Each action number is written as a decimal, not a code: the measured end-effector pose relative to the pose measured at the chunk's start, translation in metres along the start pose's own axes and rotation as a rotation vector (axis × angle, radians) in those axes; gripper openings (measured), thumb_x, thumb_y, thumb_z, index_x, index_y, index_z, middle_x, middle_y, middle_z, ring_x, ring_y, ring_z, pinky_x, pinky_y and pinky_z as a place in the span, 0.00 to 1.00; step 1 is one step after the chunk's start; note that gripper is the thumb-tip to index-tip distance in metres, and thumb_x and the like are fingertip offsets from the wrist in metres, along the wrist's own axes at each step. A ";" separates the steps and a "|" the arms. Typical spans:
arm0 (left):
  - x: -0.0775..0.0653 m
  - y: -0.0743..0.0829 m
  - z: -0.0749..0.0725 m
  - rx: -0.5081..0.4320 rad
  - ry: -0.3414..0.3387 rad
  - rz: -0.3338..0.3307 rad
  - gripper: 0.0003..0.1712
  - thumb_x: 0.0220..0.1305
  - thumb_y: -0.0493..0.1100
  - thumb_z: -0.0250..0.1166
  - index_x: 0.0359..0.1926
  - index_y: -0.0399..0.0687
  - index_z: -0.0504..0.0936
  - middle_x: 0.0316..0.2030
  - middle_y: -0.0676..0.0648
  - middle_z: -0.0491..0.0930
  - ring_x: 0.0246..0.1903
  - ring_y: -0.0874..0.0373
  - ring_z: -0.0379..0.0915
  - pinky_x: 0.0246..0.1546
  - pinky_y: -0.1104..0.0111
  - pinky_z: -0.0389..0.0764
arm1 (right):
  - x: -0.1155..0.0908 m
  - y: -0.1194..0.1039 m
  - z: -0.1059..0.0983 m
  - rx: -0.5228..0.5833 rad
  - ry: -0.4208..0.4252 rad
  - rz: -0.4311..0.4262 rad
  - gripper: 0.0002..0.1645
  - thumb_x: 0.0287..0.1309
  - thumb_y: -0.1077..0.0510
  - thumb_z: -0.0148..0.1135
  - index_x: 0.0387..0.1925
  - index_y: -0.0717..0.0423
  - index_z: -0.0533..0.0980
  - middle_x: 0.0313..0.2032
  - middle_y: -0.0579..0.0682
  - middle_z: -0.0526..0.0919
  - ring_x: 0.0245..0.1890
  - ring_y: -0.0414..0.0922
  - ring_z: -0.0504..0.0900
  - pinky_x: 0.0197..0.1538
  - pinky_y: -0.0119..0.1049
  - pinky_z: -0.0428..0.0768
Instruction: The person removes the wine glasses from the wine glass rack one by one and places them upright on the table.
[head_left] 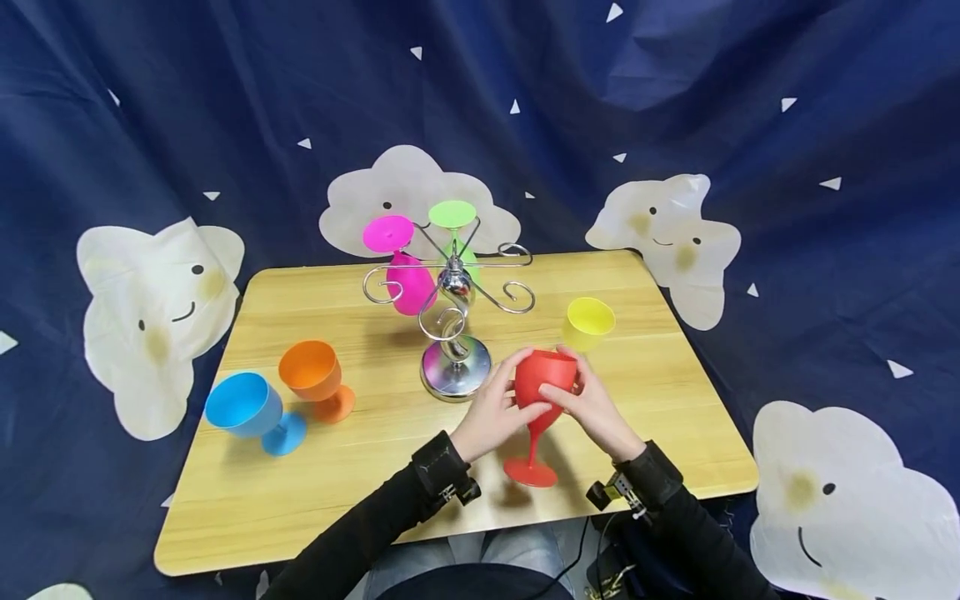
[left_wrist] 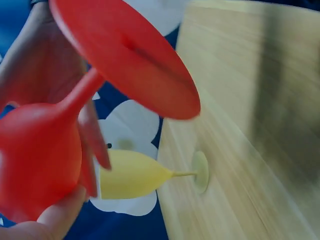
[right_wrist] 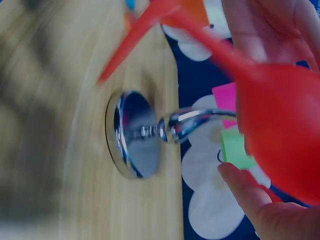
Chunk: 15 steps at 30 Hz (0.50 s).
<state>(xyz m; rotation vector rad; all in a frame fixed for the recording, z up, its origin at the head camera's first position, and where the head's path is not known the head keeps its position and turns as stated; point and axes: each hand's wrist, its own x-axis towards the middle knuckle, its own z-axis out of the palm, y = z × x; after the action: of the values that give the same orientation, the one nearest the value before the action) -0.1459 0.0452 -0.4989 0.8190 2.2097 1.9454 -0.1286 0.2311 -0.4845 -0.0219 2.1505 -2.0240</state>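
Observation:
Both hands hold a red plastic goblet [head_left: 536,379] by its bowl, near the front of the table. Its stem and round foot point down toward the person, and the foot appears raised off the tabletop in the left wrist view. The left hand [head_left: 491,418] grips the left side of the bowl. On the other side, the right hand [head_left: 597,417] has its thumb across the front and its fingers near the rim. Just behind the hands stands a chrome goblet rack [head_left: 455,379] with curled wire arms. A magenta goblet [head_left: 410,283] and a green goblet [head_left: 452,214] hang upside down from it.
A yellow goblet [head_left: 589,320] stands upright behind the right hand. To the left, an orange goblet [head_left: 311,372] and a blue goblet [head_left: 246,405] stand on the wooden table [head_left: 390,492]. A dark blue curtain [head_left: 540,50] with cloud and star shapes hangs behind.

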 end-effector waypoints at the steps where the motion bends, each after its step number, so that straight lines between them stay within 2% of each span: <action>1: -0.001 -0.001 0.002 0.033 -0.006 0.032 0.45 0.57 0.41 0.72 0.71 0.56 0.59 0.64 0.41 0.63 0.53 0.47 0.74 0.45 0.67 0.82 | 0.000 0.001 0.001 0.025 -0.015 -0.009 0.47 0.58 0.56 0.66 0.72 0.55 0.51 0.62 0.59 0.67 0.56 0.56 0.72 0.51 0.44 0.79; 4: -0.004 -0.006 0.006 0.114 -0.013 0.102 0.46 0.55 0.41 0.73 0.71 0.59 0.59 0.65 0.41 0.61 0.59 0.49 0.68 0.47 0.67 0.81 | 0.000 0.005 0.004 0.077 -0.037 -0.034 0.43 0.55 0.60 0.68 0.68 0.54 0.57 0.59 0.58 0.71 0.54 0.54 0.73 0.51 0.42 0.79; 7: -0.007 -0.010 0.008 0.141 -0.013 0.142 0.49 0.54 0.39 0.74 0.73 0.59 0.57 0.68 0.41 0.58 0.62 0.49 0.64 0.48 0.66 0.80 | -0.001 0.009 0.006 0.065 -0.016 -0.063 0.40 0.52 0.63 0.70 0.64 0.52 0.62 0.58 0.55 0.72 0.54 0.53 0.73 0.50 0.42 0.80; 10: -0.008 -0.011 0.007 0.164 -0.027 0.159 0.52 0.55 0.38 0.73 0.75 0.59 0.53 0.70 0.43 0.56 0.65 0.50 0.61 0.51 0.64 0.79 | -0.002 0.013 0.006 0.002 0.034 -0.107 0.45 0.49 0.62 0.73 0.65 0.50 0.59 0.58 0.53 0.70 0.55 0.53 0.71 0.47 0.41 0.82; 15: -0.014 -0.009 0.001 0.142 -0.022 0.143 0.54 0.57 0.38 0.71 0.76 0.56 0.47 0.71 0.44 0.56 0.64 0.47 0.65 0.55 0.61 0.76 | -0.003 0.020 -0.005 -0.052 0.142 -0.153 0.48 0.48 0.63 0.74 0.67 0.53 0.56 0.58 0.55 0.69 0.55 0.51 0.71 0.45 0.37 0.83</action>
<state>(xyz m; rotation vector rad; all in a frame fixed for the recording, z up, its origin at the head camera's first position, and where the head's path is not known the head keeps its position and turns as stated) -0.1366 0.0398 -0.5113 1.0403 2.3588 1.8434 -0.1241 0.2381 -0.5037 -0.0527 2.3548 -2.1097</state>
